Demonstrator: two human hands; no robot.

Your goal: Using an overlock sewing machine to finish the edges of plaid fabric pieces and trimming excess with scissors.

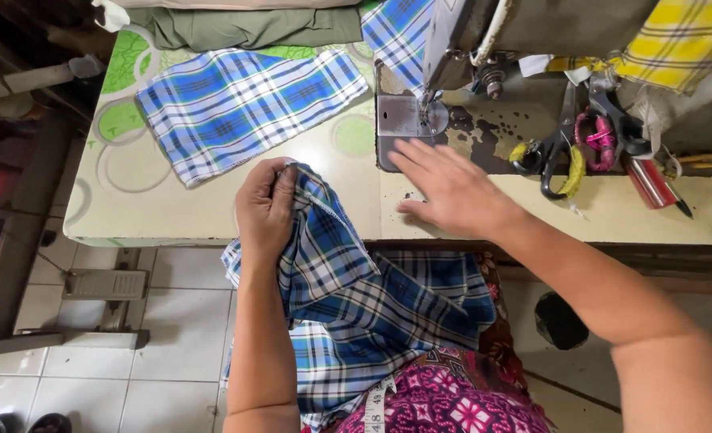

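The left hand (265, 207) is pinching a gathered edge of the dark blue plaid cloth (356, 313), fingers pressed together around the fold, while the rest of that cloth is hanging down below the hand over the person's lap. The right hand (452, 191) is lying spread, palm down and holding nothing, on the sewing table (171, 216), just below the metal needle plate (400, 120) of the sewing machine (548, 28). Beyond the left hand a lighter blue plaid piece (244, 104) is lying flat, and scissors (560, 152) are resting to the right of the right hand.

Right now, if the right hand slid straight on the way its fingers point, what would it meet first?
The right hand lies flat, fingers aimed up-left. First in line looks to be the metal needle plate under the sewing machine's presser foot; depth is hard to judge.
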